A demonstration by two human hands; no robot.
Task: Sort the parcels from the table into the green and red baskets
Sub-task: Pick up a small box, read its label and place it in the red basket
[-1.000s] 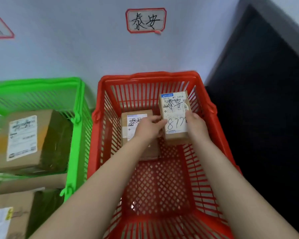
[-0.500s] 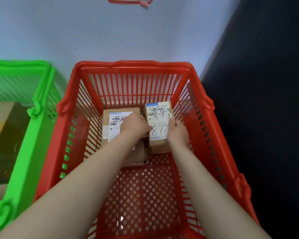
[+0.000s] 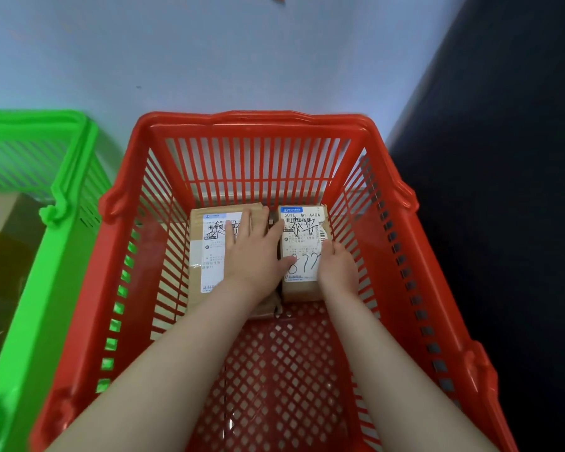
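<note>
Two brown cardboard parcels with white labels lie side by side at the far end of the red basket (image 3: 252,120). The smaller right parcel (image 3: 302,236) rests on the basket floor next to the larger left parcel (image 3: 209,246). My left hand (image 3: 253,252) lies flat with straight fingers on the left parcel, its thumb against the small parcel's label. My right hand (image 3: 338,270) curls round the small parcel's right edge.
The green basket (image 3: 62,177) stands directly left of the red one, with a brown parcel (image 3: 4,243) inside. A pale wall is right behind both baskets. A dark panel runs along the right side. The near half of the red basket's floor is bare mesh.
Both hands lowered the small parcel down to the basket floor beside the other parcel. My left hand's fingers have spread flat over the left parcel. The view moved closer and to the right.
</note>
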